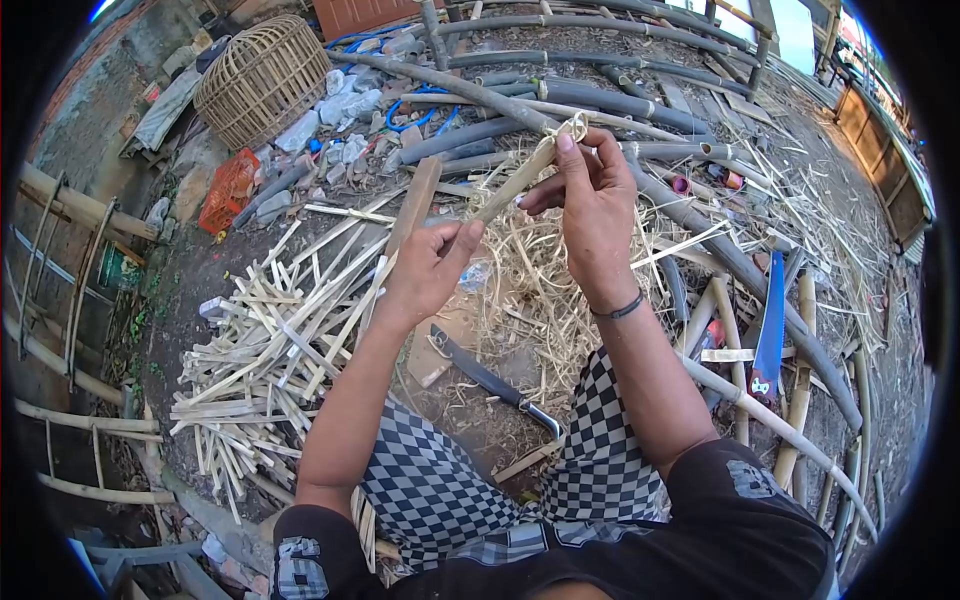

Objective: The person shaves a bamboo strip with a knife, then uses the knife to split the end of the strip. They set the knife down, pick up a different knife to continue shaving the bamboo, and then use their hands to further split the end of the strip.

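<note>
A short bamboo strip (pixel 515 187) is held slanting up to the right between my two hands. My left hand (pixel 430 272) is closed on its lower end, thumb along the top. My right hand (pixel 597 205) pinches the upper end between thumb and fingers, where a thin curled shaving (pixel 577 126) sticks up. Below, between my knees, a machete (pixel 485 375) with a dark blade lies on the ground. A wooden board (pixel 415 205) leans just behind my left hand. Loose pale shavings (pixel 530 290) cover the ground under my hands.
Split bamboo sticks (pixel 270 345) are heaped at the left. A blue-bladed saw (pixel 770 320) stands among bamboo poles at the right. Farther back are a woven bamboo cage (pixel 262 82), an orange crate (pixel 228 190), plastic litter and long bamboo poles (pixel 600 100).
</note>
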`<state>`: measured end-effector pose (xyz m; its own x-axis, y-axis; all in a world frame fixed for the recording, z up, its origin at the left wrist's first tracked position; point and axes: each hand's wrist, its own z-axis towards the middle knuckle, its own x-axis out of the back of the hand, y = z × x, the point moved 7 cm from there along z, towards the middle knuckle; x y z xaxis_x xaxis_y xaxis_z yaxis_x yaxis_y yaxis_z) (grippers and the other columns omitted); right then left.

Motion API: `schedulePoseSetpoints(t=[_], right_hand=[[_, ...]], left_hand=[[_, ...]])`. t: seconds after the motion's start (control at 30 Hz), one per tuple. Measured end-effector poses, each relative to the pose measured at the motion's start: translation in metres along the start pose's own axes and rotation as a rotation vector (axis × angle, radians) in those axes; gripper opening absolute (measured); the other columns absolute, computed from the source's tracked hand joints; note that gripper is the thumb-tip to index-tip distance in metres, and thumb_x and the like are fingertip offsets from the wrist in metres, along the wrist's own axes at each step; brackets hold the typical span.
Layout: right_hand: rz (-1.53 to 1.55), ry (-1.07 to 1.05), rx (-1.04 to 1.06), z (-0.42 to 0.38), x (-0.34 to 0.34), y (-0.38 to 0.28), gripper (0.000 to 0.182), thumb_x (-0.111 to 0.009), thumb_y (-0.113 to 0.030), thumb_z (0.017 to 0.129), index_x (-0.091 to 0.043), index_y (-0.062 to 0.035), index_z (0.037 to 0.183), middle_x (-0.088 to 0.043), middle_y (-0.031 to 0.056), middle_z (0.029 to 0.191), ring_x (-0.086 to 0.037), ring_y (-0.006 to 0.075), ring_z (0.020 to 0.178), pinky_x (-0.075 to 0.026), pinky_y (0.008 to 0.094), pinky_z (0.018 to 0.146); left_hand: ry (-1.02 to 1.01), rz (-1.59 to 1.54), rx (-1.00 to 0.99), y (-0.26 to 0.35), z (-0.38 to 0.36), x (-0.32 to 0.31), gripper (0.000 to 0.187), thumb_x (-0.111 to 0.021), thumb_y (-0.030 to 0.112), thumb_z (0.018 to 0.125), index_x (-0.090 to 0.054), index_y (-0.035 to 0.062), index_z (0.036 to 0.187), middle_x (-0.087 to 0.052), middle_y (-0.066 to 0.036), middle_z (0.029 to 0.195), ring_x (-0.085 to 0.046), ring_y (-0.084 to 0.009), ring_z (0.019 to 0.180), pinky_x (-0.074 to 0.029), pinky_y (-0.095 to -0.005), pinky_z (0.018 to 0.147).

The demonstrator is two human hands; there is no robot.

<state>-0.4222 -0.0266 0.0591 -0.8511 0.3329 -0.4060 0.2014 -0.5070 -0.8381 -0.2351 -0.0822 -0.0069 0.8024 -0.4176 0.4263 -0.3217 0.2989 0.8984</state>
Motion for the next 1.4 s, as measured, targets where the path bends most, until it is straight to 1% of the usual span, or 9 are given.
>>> schedulePoseSetpoints(t=[0.43,0.73,0.8,0.83,0.9,1.07,1.2,1.27,1.4], right_hand=[[0.05,-0.13,0.116,-0.016,-0.031,0.014,0.011,-0.038,-0.012,0.104,-0.044,-0.0027,0.103,-0.062,0.0103,0.084,-0.065,0.0147,0.06,-0.053,0.0269,0.053],[-0.115,-0.069,0.253,-0.025,-0.046,0.006,0.011,-0.042,-0.012,0.103,-0.045,-0.0012,0.101,-0.063,0.0092,0.08,-0.063,0.0116,0.064,-0.052,0.0271,0.059],[-0.514,-0.311,-0.042,-0.026,-0.057,0.046,0.015,-0.047,-0.014,0.1,-0.048,0.0005,0.098,-0.065,0.0149,0.076,-0.067,0.0226,0.066,-0.054,0.0361,0.062],[-0.749,-0.424,0.104,-0.023,-0.053,0.077,0.014,-0.051,-0.009,0.093,-0.051,0.003,0.1,-0.067,0.0216,0.079,-0.068,0.037,0.073,-0.053,0.0463,0.068],[-1.31,-0.787,0.072,-0.049,-0.061,0.105,0.022,-0.052,-0.004,0.086,-0.054,0.0032,0.106,-0.068,0.0237,0.09,-0.065,0.0436,0.087,-0.052,0.0507,0.077],[-1.505,-1.336,-0.182,-0.131,-0.068,0.177,0.037,-0.057,-0.005,0.081,-0.06,-0.0018,0.117,-0.068,0.0211,0.106,-0.066,0.0372,0.102,-0.054,0.0475,0.083],[-1.484,-1.484,-0.303,-0.174,-0.059,0.237,0.029,-0.058,-0.008,0.078,-0.069,0.0001,0.104,-0.069,0.022,0.108,-0.067,0.0359,0.103,-0.055,0.0441,0.084],[-1.483,-1.551,-0.345,-0.194,-0.036,0.283,0.028,-0.059,-0.01,0.078,-0.071,0.0006,0.101,-0.068,0.0223,0.11,-0.067,0.0351,0.104,-0.055,0.0427,0.085],[-1.606,-1.726,-0.44,-0.236,0.023,0.311,0.04,-0.064,-0.028,0.079,-0.069,-0.0015,0.109,-0.068,0.0203,0.114,-0.065,0.0353,0.106,-0.052,0.0432,0.089]], left_hand=[[0.225,0.258,-0.025,-0.007,-0.01,0.049,0.077,-0.059,0.071,0.084,-0.057,-0.0017,0.058,-0.04,0.0,0.051,-0.041,-0.0115,0.056,-0.036,-0.0337,0.054],[0.524,-0.084,-0.091,-0.03,-0.012,0.11,0.042,-0.058,0.042,0.098,-0.069,0.0034,0.085,-0.057,0.001,0.062,-0.054,-0.0079,0.055,-0.041,-0.0245,0.052],[0.52,-0.058,-0.057,-0.033,-0.014,0.112,0.036,-0.059,0.037,0.099,-0.071,0.0029,0.093,-0.061,-0.001,0.066,-0.061,-0.0099,0.059,-0.047,-0.0245,0.057],[0.529,-0.058,-0.102,-0.031,-0.014,0.112,0.031,-0.061,0.032,0.098,-0.071,0.0022,0.095,-0.064,-0.002,0.067,-0.062,-0.0091,0.06,-0.048,-0.0247,0.057],[0.534,-0.019,-0.127,-0.027,-0.016,0.113,0.023,-0.063,0.022,0.095,-0.071,0.0016,0.104,-0.071,-0.005,0.073,-0.064,-0.0081,0.062,-0.049,-0.0249,0.06],[0.627,0.151,-0.059,-0.018,-0.023,0.115,0.026,-0.06,0.028,0.097,-0.071,0.0075,0.107,-0.073,-0.005,0.075,-0.068,-0.0123,0.067,-0.053,-0.03,0.07],[0.692,0.36,-0.017,-0.021,-0.022,0.127,0.037,-0.051,0.037,0.1,-0.071,0.0065,0.105,-0.073,-0.004,0.075,-0.066,-0.0155,0.067,-0.05,-0.0342,0.067],[0.703,0.361,-0.099,-0.011,-0.023,0.125,0.038,-0.048,0.038,0.101,-0.066,0.0054,0.096,-0.071,-0.009,0.071,-0.069,-0.0298,0.069,-0.052,-0.0422,0.069],[0.718,0.285,-0.156,-0.001,-0.029,0.128,0.034,-0.054,0.037,0.099,-0.067,0.0057,0.098,-0.068,-0.008,0.067,-0.068,-0.0273,0.065,-0.051,-0.0403,0.067]])
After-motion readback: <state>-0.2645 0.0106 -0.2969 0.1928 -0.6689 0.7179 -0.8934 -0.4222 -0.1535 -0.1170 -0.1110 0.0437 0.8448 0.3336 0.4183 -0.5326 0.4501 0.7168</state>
